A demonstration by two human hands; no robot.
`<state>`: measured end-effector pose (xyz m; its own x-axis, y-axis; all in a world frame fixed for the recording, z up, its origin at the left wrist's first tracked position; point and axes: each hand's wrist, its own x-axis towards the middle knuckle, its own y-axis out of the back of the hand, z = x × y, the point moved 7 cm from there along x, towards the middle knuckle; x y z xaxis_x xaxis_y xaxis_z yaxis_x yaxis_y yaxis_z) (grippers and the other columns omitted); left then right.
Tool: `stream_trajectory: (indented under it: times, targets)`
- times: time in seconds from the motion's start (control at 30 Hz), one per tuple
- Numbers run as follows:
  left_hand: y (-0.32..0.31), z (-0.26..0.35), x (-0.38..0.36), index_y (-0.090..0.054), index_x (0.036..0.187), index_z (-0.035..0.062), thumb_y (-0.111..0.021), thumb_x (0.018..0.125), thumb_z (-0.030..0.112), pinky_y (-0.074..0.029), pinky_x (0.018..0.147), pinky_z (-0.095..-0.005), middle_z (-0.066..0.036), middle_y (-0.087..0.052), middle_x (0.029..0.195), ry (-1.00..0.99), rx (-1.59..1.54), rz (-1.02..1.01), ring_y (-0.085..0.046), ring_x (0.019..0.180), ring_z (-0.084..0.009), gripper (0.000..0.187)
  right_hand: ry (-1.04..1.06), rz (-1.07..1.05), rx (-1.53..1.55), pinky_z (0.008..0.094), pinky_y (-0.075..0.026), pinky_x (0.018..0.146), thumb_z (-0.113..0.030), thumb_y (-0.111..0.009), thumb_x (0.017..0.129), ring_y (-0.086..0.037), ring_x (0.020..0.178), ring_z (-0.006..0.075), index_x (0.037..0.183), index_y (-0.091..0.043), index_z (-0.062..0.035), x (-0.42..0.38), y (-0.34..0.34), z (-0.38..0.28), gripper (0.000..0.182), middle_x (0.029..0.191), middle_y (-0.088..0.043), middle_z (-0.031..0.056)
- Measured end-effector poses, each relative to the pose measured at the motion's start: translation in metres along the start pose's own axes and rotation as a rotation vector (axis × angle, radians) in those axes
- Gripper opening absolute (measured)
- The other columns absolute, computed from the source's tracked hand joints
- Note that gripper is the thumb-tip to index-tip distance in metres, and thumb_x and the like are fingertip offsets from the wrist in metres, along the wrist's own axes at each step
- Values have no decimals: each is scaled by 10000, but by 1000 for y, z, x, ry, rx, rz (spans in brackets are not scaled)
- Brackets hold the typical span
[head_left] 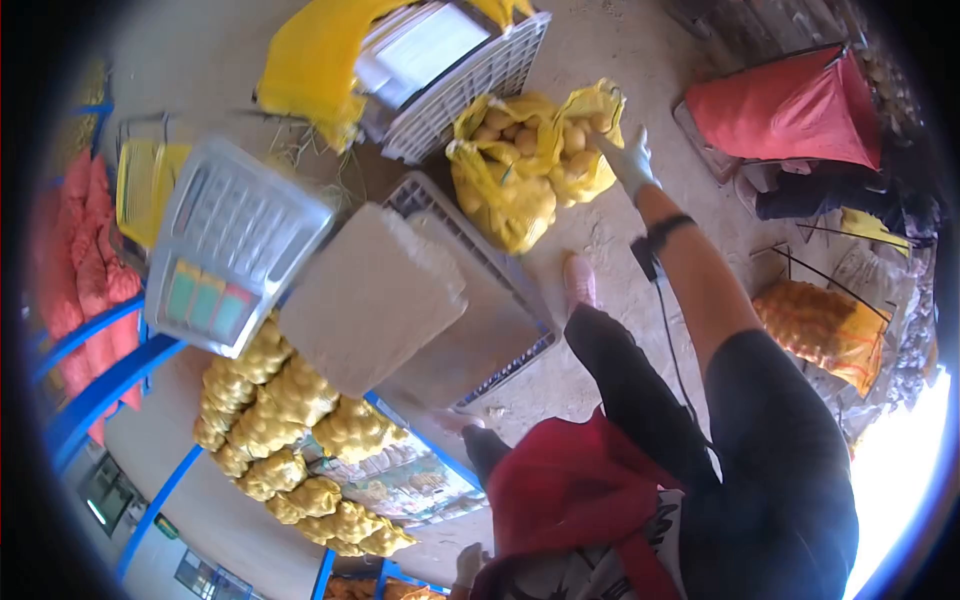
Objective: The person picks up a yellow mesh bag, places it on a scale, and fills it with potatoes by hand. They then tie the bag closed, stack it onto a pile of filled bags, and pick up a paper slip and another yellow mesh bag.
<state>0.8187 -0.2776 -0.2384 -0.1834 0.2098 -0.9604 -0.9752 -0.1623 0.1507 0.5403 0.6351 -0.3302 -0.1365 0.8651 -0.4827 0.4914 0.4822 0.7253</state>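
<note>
My right hand [630, 168], in a pale glove, reaches to the edge of a yellow mesh bag [597, 187], its fingers and thumb apart. The bag's mouth gapes around the potatoes [574, 138] inside. Against it stands another open yellow mesh bag [500, 205], also filled with potatoes. A black strap with a small device and cable circles my right wrist. Low in the view, my left hand [468, 565], gloved too, is beside my body and away from the bags; its fingers are too small and blurred to read.
A scale display [240, 240] stands at left, near a flat grey-brown slab [370, 300] above a crate [500, 350]. Filled yellow bags [290, 410] are stacked below. Another crate [470, 90] carries yellow mesh and papers. Red sacking [790, 105] and an orange potato sack [820, 325] are at right.
</note>
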Motion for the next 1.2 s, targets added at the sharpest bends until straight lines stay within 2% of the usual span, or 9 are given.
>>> stream_trajectory:
  times: [0.1,0.17,0.3,0.47,0.7,0.77,0.83,0.87,1.2]
  targets:
    - [73,238,1,-480,1126,18,-452,894,258,-498,717,-325,-121,-609,935,64,-251,108,-616,817,-218,336,-31,-144,-36,397,-406,864,-450,-609,733,-413,1085,322,1332,-162,-46,84,-16,-25,850,1209,-393,226]
    - [72,255,19,-466,1174,25,-428,904,295,-485,765,-332,-135,-604,986,216,-925,111,-609,868,-217,383,-114,-368,64,363,-481,674,-325,-554,801,-522,815,231,1237,-354,-78,120,-40,-20,540,984,-525,137]
    - [104,325,21,-472,1179,39,-420,909,320,-472,790,-340,-127,-601,988,338,-1031,202,-603,877,-209,393,-141,-593,535,310,-482,447,-194,-495,829,-502,524,112,1043,-544,-123,106,-53,42,231,720,-535,21]
    - [123,390,13,-516,1127,67,-439,900,300,-460,761,-314,-81,-606,935,313,-1042,227,-590,853,-168,333,-51,-496,329,277,-457,443,-69,-476,747,-497,551,121,861,-577,-99,45,38,71,156,706,-518,12]
    - [188,519,84,-602,931,0,-469,878,227,-419,687,-296,-100,-570,786,-235,-725,427,-520,761,-165,268,-33,-640,315,263,-428,456,2,-441,698,-430,552,107,785,-569,-97,-91,75,37,183,646,-453,-9]
    - [200,572,116,-594,996,12,-499,867,350,-428,748,-358,-146,-588,930,-906,352,803,-547,870,-245,375,-33,-663,259,255,-431,456,18,-438,695,-428,542,97,775,-562,-88,-122,112,34,182,648,-455,-12]
    - [214,637,146,-548,1061,-3,-477,852,403,-429,774,-415,-178,-588,1021,-325,-236,57,-562,895,-310,462,20,-691,249,243,-431,456,18,-442,703,-411,508,78,764,-551,-81,-169,153,21,160,632,-445,-18]
    - [217,669,144,-579,939,13,-429,864,450,-429,693,-414,-163,-568,818,-433,-10,105,-559,765,-315,468,-12,-743,263,239,-433,466,17,-437,718,-433,535,83,769,-559,-84,-195,170,12,166,655,-465,-9]
    - [181,545,-12,-573,948,33,-475,873,260,-462,589,-387,-151,-630,815,-893,56,219,-601,676,-296,258,30,-924,243,224,-428,473,32,-488,714,-393,441,71,769,-535,-63,-389,248,-31,119,621,-458,5]
